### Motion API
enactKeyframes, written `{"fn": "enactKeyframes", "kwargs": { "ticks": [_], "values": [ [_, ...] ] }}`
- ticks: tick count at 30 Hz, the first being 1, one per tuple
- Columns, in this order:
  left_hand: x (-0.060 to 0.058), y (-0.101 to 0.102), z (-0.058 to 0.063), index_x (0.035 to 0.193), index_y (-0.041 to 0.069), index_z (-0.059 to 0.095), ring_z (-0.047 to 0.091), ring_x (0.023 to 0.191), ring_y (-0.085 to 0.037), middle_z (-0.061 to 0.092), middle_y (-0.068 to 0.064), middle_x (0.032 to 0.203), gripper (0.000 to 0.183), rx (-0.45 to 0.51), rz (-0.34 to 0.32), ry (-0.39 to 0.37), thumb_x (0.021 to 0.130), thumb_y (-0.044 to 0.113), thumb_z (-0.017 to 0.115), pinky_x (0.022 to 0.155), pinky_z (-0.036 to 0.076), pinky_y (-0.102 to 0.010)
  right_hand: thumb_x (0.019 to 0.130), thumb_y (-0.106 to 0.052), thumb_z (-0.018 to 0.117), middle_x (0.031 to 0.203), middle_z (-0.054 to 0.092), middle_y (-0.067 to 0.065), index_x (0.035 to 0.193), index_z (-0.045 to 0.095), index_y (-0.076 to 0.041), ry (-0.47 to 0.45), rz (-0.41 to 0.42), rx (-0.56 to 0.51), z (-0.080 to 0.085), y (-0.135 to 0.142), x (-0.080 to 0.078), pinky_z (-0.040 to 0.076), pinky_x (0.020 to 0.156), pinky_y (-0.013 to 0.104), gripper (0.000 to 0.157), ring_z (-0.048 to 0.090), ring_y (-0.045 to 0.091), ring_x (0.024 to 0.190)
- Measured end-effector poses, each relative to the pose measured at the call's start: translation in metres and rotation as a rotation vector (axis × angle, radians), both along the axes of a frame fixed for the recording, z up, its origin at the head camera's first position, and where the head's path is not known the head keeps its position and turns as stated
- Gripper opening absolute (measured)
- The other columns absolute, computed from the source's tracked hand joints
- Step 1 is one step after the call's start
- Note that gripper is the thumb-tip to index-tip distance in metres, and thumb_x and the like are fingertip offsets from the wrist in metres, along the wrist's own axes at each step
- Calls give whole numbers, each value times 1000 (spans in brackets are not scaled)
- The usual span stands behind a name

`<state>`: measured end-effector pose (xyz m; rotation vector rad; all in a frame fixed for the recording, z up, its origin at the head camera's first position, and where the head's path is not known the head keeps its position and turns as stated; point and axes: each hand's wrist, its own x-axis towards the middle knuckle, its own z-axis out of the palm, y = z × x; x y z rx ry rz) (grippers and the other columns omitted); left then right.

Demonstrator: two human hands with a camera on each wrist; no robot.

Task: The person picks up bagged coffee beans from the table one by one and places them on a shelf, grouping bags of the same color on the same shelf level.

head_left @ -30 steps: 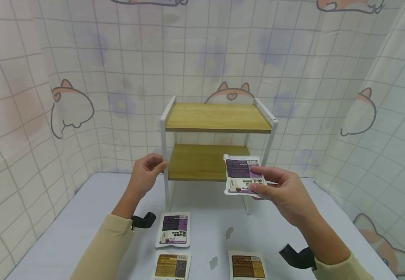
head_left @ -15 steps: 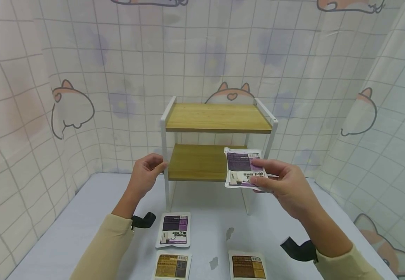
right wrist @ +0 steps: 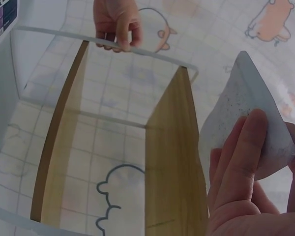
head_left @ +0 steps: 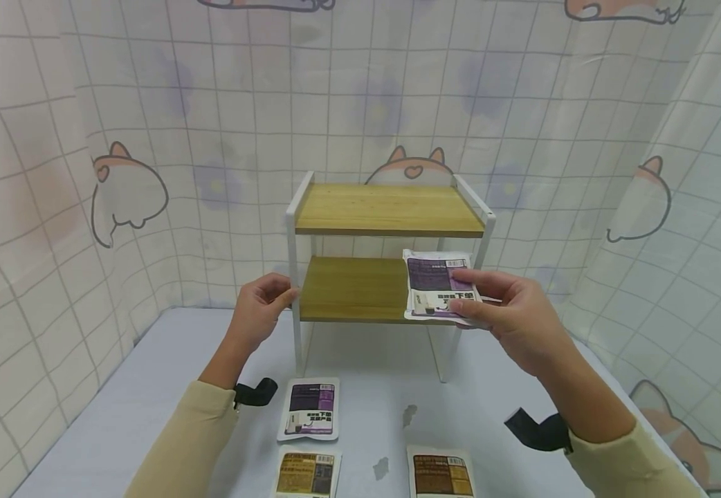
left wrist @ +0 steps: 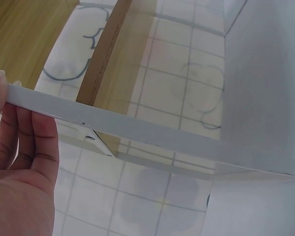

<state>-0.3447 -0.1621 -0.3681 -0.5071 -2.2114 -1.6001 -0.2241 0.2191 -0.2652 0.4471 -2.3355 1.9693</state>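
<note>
My left hand (head_left: 261,308) pinches the front left post (head_left: 293,252) of a small two-tier shelf rack, thumb on one side and curled fingers on the other, as the left wrist view shows. The rack has a wooden top board (head_left: 388,207) and lower board (head_left: 351,287). In front of its right side, my right hand (head_left: 516,321) holds a flat white packet (head_left: 429,277) with a purple and white label, thumb and fingers on opposite faces. In the head view this packet overlaps the lower board. Its plain back (right wrist: 236,98) faces the right wrist camera.
On the white table (head_left: 167,366) lie a purple-label packet (head_left: 309,408), a yellow-label packet (head_left: 304,474) and a brown-label packet (head_left: 441,474), all in front of the rack. A white grid-patterned curtain (head_left: 242,104) encloses the back and sides.
My right hand has raised the purple-label packet, from partly below the lower board's front edge to level with that board, and slightly right. The left hand has stayed on the post.
</note>
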Motion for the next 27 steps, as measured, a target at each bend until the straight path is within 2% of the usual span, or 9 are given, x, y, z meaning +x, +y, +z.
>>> {"fn": "enactKeyframes", "kwargs": {
  "ticks": [7, 11, 20, 27],
  "values": [
    [-1, -1, 0, 106, 3, 73, 65, 87, -17, 71, -19, 100, 23, -10, 4, -3, 98, 25, 71, 81, 57, -26, 93, -17, 77, 136, 53, 12, 141, 61, -6, -14, 2, -5, 9, 1, -4, 58, 92, 26, 52, 64, 27, 113],
    [0, -1, 0, 106, 3, 73, 65, 88, -18, 71, -18, 101, 24, -9, 1, -6, 98, 26, 71, 83, 58, -31, 93, -19, 78, 138, 52, 11, 141, 61, -7, -18, -6, -8, 13, 3, -7, 59, 93, 27, 53, 63, 27, 115],
    [1, -1, 0, 107, 4, 73, 65, 89, -19, 72, -18, 101, 23, -12, 4, -14, 98, 25, 71, 80, 55, -21, 94, -21, 76, 137, 53, 8, 142, 60, -7, -33, -5, -27, 23, 6, -13, 59, 89, 26, 53, 64, 24, 113],
    [1, 0, 1, 108, 3, 72, 65, 89, -19, 72, -19, 102, 22, -5, -3, -14, 98, 23, 71, 80, 56, -23, 94, -19, 76, 137, 53, 8, 141, 62, -8, -32, 12, -62, 30, 9, -19, 60, 89, 26, 50, 65, 24, 112]
  ]
}}
